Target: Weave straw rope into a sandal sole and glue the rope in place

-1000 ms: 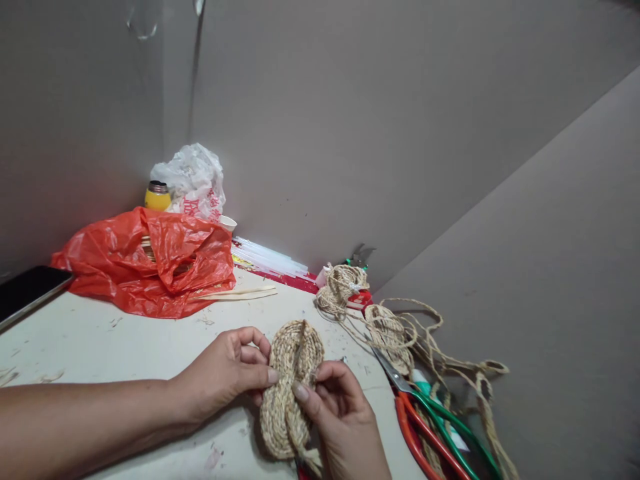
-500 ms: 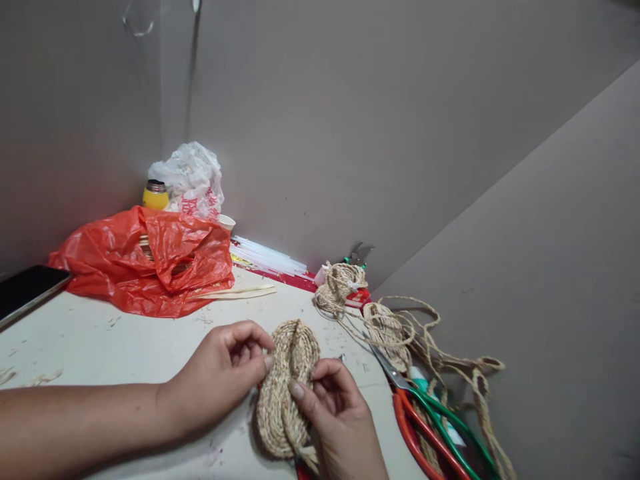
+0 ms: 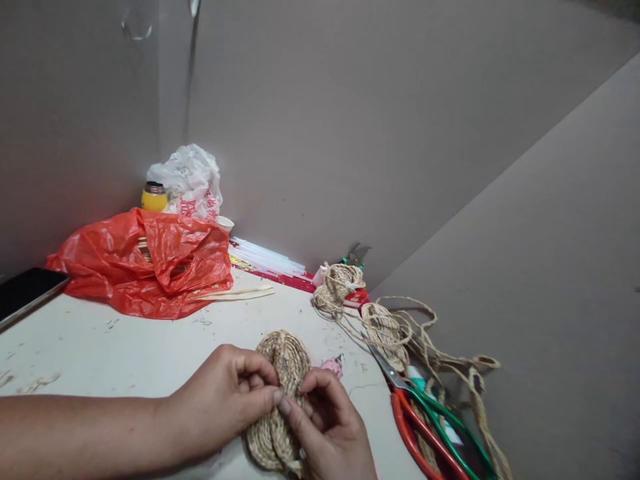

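A braided straw piece point(image 3: 273, 437), coiled into a long oval like a small sole, lies at the bottom middle. My left hand point(image 3: 225, 400) pinches at its left side, thumb and forefinger together over the middle. From the right, my right hand point(image 3: 330, 420) has its thumb on the piece's centre, the tip next to my left thumb, with its forefinger at the right edge. Whether a thin strand is between the fingertips cannot be made out. Part of the lower end is hidden by my right hand.
Scissors point(image 3: 425, 400) with red and green handles lie at the right beside loose braided cord point(image 3: 385, 330). A red plastic bag point(image 3: 150, 267), a phone point(image 3: 30, 293) and a yellow jar point(image 3: 154, 198) are at the left. Clear sticks point(image 3: 265, 257) lie by the wall. Something pink point(image 3: 333, 365) is behind my right hand.
The straw piece has moved slightly down and left. Both hands have come together over its middle, thumbs nearly touching. A pink object behind my right hand now shows.
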Demonstrator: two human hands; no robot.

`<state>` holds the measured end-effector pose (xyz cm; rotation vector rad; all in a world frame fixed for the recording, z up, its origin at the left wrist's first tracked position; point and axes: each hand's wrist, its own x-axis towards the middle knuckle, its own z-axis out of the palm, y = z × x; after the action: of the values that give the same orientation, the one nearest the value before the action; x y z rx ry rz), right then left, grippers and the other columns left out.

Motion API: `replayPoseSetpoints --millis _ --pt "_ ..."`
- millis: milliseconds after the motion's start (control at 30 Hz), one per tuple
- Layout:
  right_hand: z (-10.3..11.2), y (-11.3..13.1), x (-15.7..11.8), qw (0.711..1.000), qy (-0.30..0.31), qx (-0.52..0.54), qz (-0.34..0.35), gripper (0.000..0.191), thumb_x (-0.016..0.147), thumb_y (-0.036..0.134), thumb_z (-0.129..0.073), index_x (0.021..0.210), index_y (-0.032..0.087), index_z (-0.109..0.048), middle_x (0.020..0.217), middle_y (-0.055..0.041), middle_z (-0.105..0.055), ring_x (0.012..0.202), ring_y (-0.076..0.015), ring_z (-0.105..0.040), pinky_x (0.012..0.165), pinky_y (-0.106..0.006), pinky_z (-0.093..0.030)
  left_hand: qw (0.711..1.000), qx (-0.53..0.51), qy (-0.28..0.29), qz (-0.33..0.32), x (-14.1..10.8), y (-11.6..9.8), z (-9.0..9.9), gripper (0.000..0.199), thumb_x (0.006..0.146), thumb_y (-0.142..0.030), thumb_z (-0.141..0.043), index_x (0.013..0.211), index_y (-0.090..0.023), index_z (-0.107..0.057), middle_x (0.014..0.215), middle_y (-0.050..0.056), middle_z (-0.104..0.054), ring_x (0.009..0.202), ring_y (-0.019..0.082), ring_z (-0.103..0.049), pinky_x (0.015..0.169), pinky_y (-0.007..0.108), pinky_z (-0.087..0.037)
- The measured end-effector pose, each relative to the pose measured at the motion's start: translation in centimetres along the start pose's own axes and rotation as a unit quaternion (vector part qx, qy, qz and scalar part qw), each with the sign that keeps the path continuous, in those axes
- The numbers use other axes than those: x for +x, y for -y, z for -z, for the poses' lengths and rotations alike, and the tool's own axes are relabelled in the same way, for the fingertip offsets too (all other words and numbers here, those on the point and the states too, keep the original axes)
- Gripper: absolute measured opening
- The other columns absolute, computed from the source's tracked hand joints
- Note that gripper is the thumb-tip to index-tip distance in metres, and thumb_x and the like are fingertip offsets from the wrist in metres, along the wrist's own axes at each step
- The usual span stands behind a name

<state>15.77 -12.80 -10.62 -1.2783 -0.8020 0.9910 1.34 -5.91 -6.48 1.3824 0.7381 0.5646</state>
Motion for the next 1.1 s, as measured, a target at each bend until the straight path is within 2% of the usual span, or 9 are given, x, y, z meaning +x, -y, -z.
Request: replayPoseSetpoints --millis 167,567,733,1100 --pt "0.3 -0.7 0.1 1.000 -0.005 -0.014 0.026 0.035 0.065 0.037 -0.079 0.076 0.024 -0.049 0.066 0.0037 -0.057 0.060 -0.0145 -0.054 0.056 -0.023 -0.041 1.000 0.012 0.005 0.003 0.0 0.2 0.0 0.008 0.071 -0.021 -0.060 0.068 -0.014 -0.063 0.054 -0.007 -0.042 0.053 0.009 -0.034 0.050 0.021 -0.027" --pt "0.0 -0.1 -0.3 0.999 0.005 -0.023 0.023 0.033 0.066 0.035 -0.079 0.075 0.023 -0.049 0.063 0.0052 -0.052 0.058 -0.0123 -0.046 0.054 -0.021 -0.036 0.999 0.044 0.012 0.003 0.0 0.4 0.1 0.009 0.072 -0.020 -0.058 0.065 -0.014 -0.060 0.053 -0.007 -0.040 0.053 0.009 -0.033 0.049 0.021 -0.024" --pt "-0.2 0.2 -0.4 0.999 0.012 -0.018 0.024 0.032 0.067 0.036 -0.078 0.075 0.023 -0.050 0.062 0.0054 -0.051 0.057 -0.0118 -0.044 0.053 -0.021 -0.034 1.000 0.017 0.017 0.003 0.0 0.4 0.2 0.011 0.071 -0.023 -0.062 0.066 -0.014 -0.063 0.054 -0.006 -0.043 0.054 0.009 -0.036 0.050 0.021 -0.026" --pt "0.4 -0.9 -0.3 0.999 0.005 -0.025 0.019 0.036 0.065 0.038 -0.079 0.078 0.023 -0.049 0.060 0.0068 -0.046 0.054 -0.0105 -0.039 0.051 -0.020 -0.032 0.998 -0.044 0.032 0.031 0.5 0.8 0.5 0.017 0.070 -0.029 -0.066 0.068 -0.012 -0.061 0.051 -0.004 -0.053 0.048 0.008 -0.043 0.050 0.021 -0.031"
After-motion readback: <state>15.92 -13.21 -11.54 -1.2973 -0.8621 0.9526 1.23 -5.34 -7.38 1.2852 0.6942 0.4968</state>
